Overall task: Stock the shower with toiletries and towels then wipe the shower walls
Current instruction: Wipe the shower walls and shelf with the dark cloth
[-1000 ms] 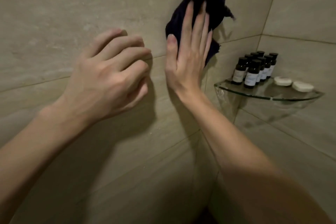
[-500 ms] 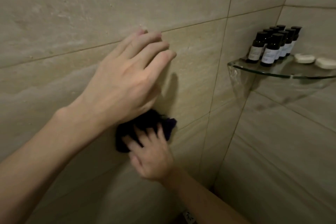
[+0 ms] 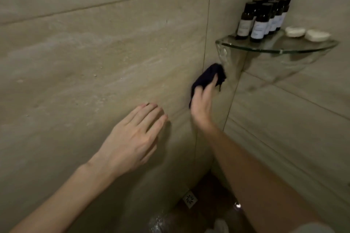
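My right hand [image 3: 202, 104] presses a dark cloth [image 3: 207, 76] flat against the beige tiled wall [image 3: 94, 62], just left of the corner and below the glass shelf [image 3: 276, 48]. Its fingers lie straight over the cloth. My left hand [image 3: 134, 138] rests on the same wall lower left, fingers straight and together, holding nothing. Several small dark toiletry bottles [image 3: 259, 22] with pale labels stand on the shelf, and two white soap bars [image 3: 306, 33] lie beside them.
The glass corner shelf juts out from the corner at upper right, close above the cloth. A square floor drain [image 3: 190, 199] sits in the dark wet floor below. The right wall [image 3: 293, 119] meets the left wall at the corner.
My right hand slid the cloth from high on the wall down under my left hand, then right and up toward the corner below the shelf. My left hand's fingers straightened on the wall.
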{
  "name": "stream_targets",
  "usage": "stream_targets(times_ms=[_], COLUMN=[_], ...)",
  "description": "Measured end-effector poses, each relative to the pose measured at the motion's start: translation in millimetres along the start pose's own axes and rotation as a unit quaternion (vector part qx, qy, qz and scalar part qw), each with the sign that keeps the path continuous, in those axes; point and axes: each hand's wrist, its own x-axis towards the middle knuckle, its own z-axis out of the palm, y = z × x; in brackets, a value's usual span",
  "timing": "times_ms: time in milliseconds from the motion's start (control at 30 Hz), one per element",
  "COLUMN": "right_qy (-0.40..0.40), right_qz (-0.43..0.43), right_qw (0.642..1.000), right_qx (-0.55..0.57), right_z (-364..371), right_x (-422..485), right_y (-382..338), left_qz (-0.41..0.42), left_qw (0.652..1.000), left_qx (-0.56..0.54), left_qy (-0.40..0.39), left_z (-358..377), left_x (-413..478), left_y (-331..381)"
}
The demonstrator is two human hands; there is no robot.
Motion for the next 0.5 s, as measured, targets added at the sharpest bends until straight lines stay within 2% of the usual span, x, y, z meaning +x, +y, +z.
stream_targets(times_ms=[100,200,267,333,433,500], right_qy=[0.041,0.021,0.001,-0.014,-0.045,-0.052], right_qz=[0.111,0.087,0.017,-0.092,-0.27,-0.358], right_qw=[0.992,0.996,1.0,0.992,0.954,0.924], right_qx=[0.053,0.03,-0.025,-0.083,-0.126,-0.126], right_z=[-22.4,-29.2,-13.9,9.0,37.3,47.3], right_x=[58.5,54.7,12.9,-33.9,-71.7,-74.0], right_y=[-6.3,-11.4,-12.8,-10.7,-34.0,-74.7], left_qz=[-0.003,-0.007,-0.022,-0.041,-0.083,-0.117], left_qw=[0.999,0.999,0.997,0.991,0.978,0.967], left_qx=[-0.034,-0.04,-0.03,-0.008,0.031,0.058], left_qy=[-0.018,0.02,0.067,0.125,0.191,0.22], left_z=[14.2,11.7,-0.5,-16.6,-43.6,-62.1], left_x=[-8.4,-14.8,-18.1,-23.6,-38.1,-50.3], left_y=[8.3,5.9,-4.0,-14.6,-29.6,-39.5])
